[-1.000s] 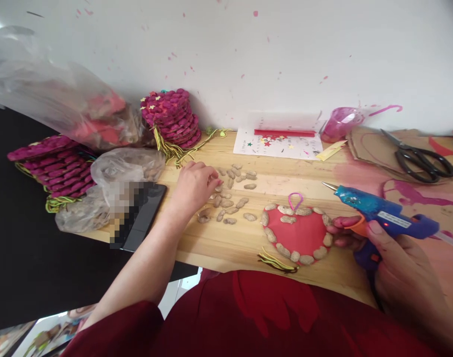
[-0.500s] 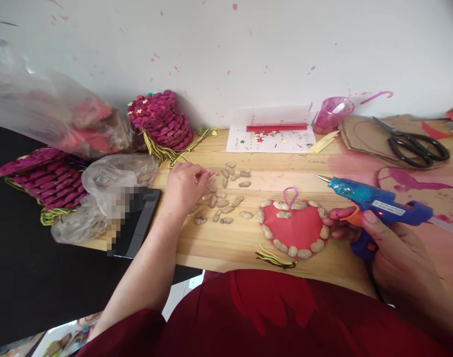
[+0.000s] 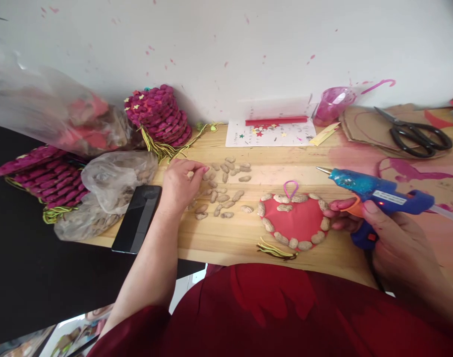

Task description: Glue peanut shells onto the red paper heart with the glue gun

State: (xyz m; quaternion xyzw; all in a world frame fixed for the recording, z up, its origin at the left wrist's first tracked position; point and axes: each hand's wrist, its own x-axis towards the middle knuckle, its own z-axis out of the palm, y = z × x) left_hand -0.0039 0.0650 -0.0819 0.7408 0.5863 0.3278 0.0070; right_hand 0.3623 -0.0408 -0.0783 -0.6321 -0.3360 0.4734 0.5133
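Gripping glue gun [image 3: 378, 198], right hand [image 3: 393, 243]; label unreadable.

Blue glue gun [image 3: 375, 196], peanuts [image 3: 221, 191] scattered

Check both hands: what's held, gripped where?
Right hand holds the glue gun by its handle, finger at the trigger. Left hand rests among the peanuts; any grip is hidden.

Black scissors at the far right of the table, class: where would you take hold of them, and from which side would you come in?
Take the black scissors by the two looped handles at their right end, coming from above on the right. They lie flat on the cardboard, blades shut and pointing left toward the pink cup. The loops look like the safest part to grip, well clear of the metal tips.
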